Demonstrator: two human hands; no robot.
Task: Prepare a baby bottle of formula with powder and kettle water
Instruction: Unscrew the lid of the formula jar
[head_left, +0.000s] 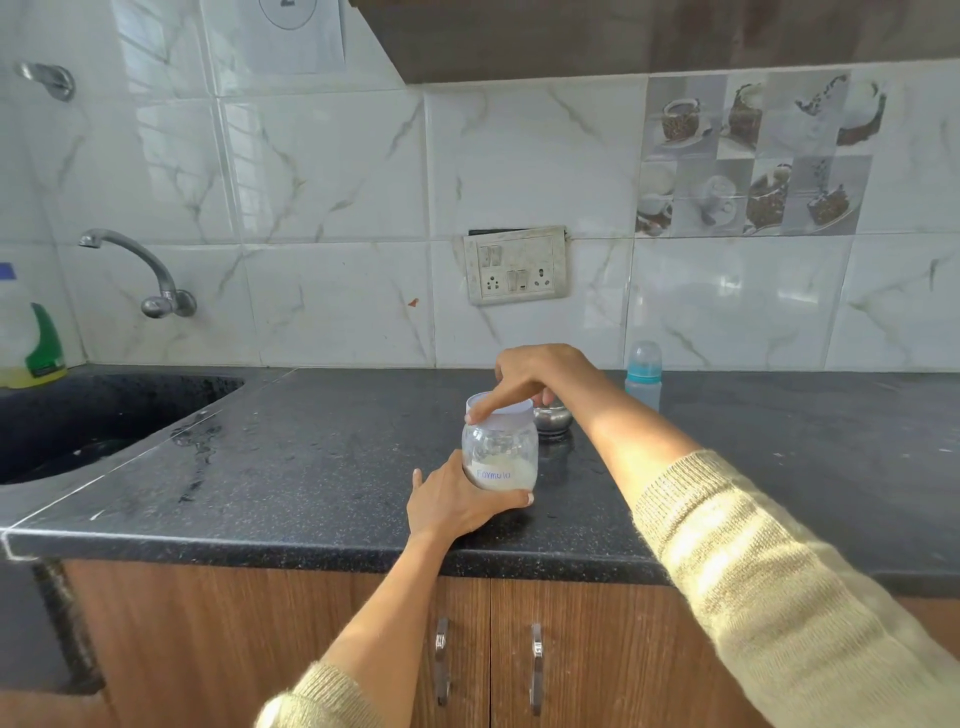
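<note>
A clear jar (500, 452) of white powder, labelled in blue handwriting, stands on the black countertop (291, 457). My left hand (457, 501) grips its lower part from the left and front. My right hand (530, 376) is over the jar's white lid (511, 408), fingers curled on the rim. The baby bottle (643, 376), with a teal collar and clear cap, stands upright behind and to the right, near the wall. A small steel bowl (553, 421) sits just behind the jar.
A black sink (78, 415) lies at the left, with a tap (140, 270) on the wall above it and a green-capped soap bottle (36, 348) in the corner. A socket panel (514, 265) is on the tiled wall. Cabinet doors with handles are below.
</note>
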